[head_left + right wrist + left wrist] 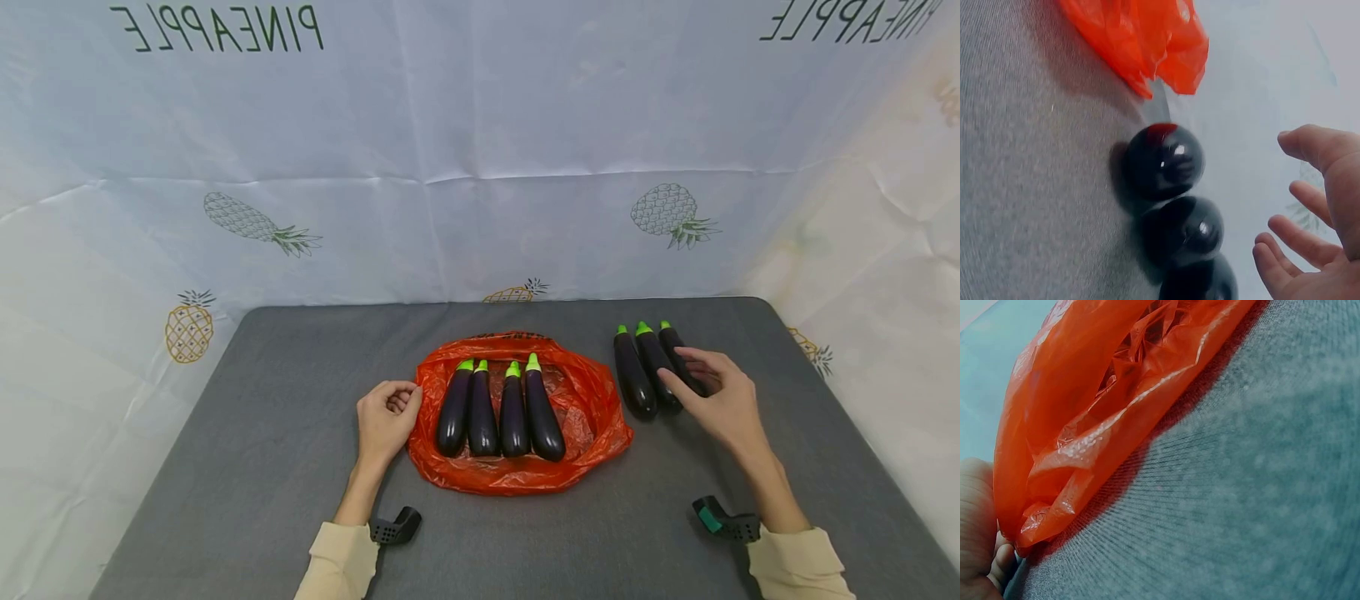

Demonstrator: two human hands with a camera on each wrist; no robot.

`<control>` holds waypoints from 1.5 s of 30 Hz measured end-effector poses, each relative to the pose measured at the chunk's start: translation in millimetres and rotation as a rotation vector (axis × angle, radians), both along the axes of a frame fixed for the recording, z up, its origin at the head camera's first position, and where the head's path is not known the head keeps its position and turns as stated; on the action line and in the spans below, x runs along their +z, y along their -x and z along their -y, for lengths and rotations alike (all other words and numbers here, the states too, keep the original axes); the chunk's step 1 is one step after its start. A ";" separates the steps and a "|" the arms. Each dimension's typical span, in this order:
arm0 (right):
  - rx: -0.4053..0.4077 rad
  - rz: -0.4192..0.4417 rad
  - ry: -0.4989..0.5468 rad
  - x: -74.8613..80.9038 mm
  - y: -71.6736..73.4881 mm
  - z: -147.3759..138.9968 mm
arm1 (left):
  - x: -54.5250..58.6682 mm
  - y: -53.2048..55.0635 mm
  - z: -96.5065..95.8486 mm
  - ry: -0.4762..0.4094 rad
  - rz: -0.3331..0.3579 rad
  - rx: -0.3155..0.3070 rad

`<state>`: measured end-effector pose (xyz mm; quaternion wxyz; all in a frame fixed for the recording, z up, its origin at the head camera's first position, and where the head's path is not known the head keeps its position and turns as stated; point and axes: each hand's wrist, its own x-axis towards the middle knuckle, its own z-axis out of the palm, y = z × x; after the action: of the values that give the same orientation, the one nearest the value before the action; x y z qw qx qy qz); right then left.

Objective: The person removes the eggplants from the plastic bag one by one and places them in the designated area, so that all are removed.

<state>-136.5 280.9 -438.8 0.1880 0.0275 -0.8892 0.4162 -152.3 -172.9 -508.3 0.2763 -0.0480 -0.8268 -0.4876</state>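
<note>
We see a big white cloth wall (480, 108) with pineapples on it, standing behind the far edge of the grey table (225, 467). The table has wide room along its left edge and its near edge, and a thinner strip by its right edge. The red bag (596, 392) sits near the middle, closer to the far edge, crinkly and spread wide open. Our left hand (386, 421) pinches the bag's left rim, and our right hand (720, 400) is near the far right corner, its thumb and fingers apart. Four eggplants (483, 417) lie side by side in the bag, and three eggplants (654, 358) lie just beside it, near the far right corner. All are shiny and dark purple, with bright green caps toward the far edge. The right wrist view shows the three fat, round ends in a row and a gap beside our fingers; the left wrist view shows the bag's rim tucked by our thumb
</note>
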 end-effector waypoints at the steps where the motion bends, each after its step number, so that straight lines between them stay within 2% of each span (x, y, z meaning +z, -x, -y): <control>1: 0.012 -0.002 0.006 0.5 -0.2 1.4 | -0.3 0.0 0.2 -0.001 0.000 0.000; 9: 0.108 -0.050 0.028 5.2 -1.9 13.7 | -2.9 0.6 1.0 -0.016 -0.011 -0.010; 18: 0.196 -0.069 0.036 9.2 -2.8 30.3 | -0.2 -0.8 0.4 -0.017 0.019 -0.007; 25: 0.245 -0.048 0.032 12.7 -5.9 42.8 | -0.2 -0.5 0.7 -0.011 0.003 -0.015; 35: 0.314 -0.025 0.027 7.3 -8.3 57.1 | -1.1 0.0 1.1 -0.016 0.000 -0.017; 45: 0.335 0.002 0.000 5.0 -10.5 67.9 | -2.2 0.9 1.1 -0.012 -0.005 -0.016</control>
<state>-126.0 213.0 -433.8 0.1149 0.1749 -0.8724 0.4417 -153.2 -173.9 -510.5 0.2746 -0.0543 -0.8227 -0.4947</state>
